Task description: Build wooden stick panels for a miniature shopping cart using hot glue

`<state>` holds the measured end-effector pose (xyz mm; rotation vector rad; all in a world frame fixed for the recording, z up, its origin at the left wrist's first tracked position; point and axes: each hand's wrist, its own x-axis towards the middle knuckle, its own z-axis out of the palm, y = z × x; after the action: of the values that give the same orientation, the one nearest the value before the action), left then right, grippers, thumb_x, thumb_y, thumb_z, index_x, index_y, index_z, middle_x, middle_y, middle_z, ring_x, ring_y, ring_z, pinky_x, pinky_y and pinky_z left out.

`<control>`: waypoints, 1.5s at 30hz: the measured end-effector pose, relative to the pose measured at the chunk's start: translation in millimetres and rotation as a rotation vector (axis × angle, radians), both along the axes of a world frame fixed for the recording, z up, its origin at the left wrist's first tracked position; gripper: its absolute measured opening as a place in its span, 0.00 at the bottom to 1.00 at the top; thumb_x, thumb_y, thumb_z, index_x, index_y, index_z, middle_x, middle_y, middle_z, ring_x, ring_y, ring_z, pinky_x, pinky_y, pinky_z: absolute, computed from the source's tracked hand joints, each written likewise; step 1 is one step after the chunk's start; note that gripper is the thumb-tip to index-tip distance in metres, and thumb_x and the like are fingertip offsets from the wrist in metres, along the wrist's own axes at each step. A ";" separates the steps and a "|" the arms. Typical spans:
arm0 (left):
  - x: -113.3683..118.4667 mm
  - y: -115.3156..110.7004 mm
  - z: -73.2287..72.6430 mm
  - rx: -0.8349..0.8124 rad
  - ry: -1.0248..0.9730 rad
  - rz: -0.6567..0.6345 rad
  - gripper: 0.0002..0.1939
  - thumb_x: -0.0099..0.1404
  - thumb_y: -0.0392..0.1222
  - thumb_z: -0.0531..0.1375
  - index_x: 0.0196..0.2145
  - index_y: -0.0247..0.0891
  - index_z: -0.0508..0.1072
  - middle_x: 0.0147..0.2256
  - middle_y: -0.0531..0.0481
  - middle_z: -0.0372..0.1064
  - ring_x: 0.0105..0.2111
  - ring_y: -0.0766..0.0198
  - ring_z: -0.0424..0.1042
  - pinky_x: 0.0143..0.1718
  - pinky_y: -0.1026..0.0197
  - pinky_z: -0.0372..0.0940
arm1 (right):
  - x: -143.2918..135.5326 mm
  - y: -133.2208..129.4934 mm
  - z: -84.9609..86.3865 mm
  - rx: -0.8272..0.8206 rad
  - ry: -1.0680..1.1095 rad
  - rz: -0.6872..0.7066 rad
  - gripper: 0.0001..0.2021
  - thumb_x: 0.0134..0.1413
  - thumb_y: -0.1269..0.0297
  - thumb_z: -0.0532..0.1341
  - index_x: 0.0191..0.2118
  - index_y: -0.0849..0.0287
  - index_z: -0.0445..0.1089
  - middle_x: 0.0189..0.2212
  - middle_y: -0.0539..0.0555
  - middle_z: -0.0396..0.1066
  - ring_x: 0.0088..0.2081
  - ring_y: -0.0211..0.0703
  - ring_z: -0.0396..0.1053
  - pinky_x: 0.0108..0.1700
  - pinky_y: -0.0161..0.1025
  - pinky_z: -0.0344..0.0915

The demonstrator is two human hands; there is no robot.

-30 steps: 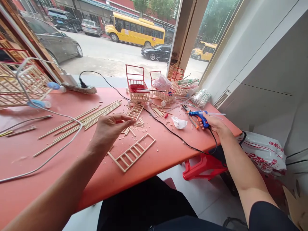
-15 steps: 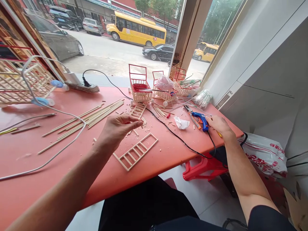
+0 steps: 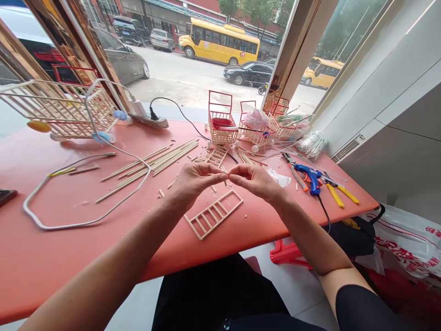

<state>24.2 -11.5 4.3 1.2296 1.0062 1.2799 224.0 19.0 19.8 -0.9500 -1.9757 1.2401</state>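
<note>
My left hand (image 3: 195, 181) is closed in a pinch above the table, with what looks like a short wooden stick mostly hidden in its fingertips. Against those fingertips, my right hand (image 3: 257, 181) pinches too; what it grips, if anything, is hidden. Below the hands a ladder-like wooden stick frame (image 3: 214, 216) lies flat, near the table's front edge. Behind them is a second, smaller ladder-like frame (image 3: 217, 156). To the right, out of both hands, rests a blue glue gun (image 3: 312, 178) on its side.
On the pink table (image 3: 86, 257), long wooden sticks (image 3: 155, 165) lie left. Small stick-built carts (image 3: 222, 126) line the back, a larger cart (image 3: 65, 110) far left. Pliers (image 3: 294, 170), yellow-handled cutters (image 3: 339, 193) and crumpled tissue (image 3: 280, 178) lie right. A white cable (image 3: 86, 225) loops left.
My right hand has left the glue gun and come to meet my left hand's fingertips. The glue gun now lies alone, the yellow-handled cutters fully visible. The view has swung left.
</note>
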 end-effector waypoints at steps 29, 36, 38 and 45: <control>-21.8 0.4 -2.5 0.094 0.778 -0.230 0.12 0.59 0.51 0.65 0.30 0.38 0.79 0.32 0.48 0.78 0.35 0.56 0.75 0.38 0.57 0.65 | 12.0 -1.5 -4.9 -0.247 0.195 -0.013 0.21 0.48 0.46 0.75 0.33 0.59 0.72 0.28 0.47 0.66 0.31 0.34 0.60 0.35 0.35 0.57; -16.7 -11.7 -2.7 0.106 1.211 -0.318 0.08 0.64 0.44 0.57 0.33 0.40 0.75 0.36 0.46 0.77 0.38 0.54 0.74 0.38 0.57 0.62 | 11.5 -0.2 -11.4 -0.202 0.122 -0.050 0.19 0.48 0.49 0.74 0.34 0.60 0.73 0.30 0.49 0.71 0.34 0.37 0.65 0.41 0.38 0.62; -13.3 -15.0 -0.1 0.102 1.267 -0.322 0.06 0.65 0.42 0.58 0.33 0.41 0.73 0.36 0.47 0.76 0.38 0.55 0.74 0.37 0.58 0.61 | 11.7 1.1 -13.6 -0.196 0.112 -0.066 0.18 0.48 0.50 0.74 0.34 0.60 0.74 0.30 0.49 0.71 0.34 0.37 0.65 0.41 0.38 0.61; -6.8 -17.5 -9.5 0.153 1.369 -0.292 0.03 0.65 0.41 0.56 0.33 0.42 0.66 0.36 0.46 0.74 0.39 0.53 0.72 0.39 0.55 0.60 | 11.4 2.9 -19.2 -0.175 0.075 -0.070 0.17 0.48 0.52 0.73 0.35 0.59 0.73 0.30 0.48 0.71 0.33 0.37 0.66 0.41 0.38 0.62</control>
<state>17.4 -29.0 -5.3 2.3334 1.5430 0.1232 235.4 21.9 0.6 -1.0327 -1.7842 1.4057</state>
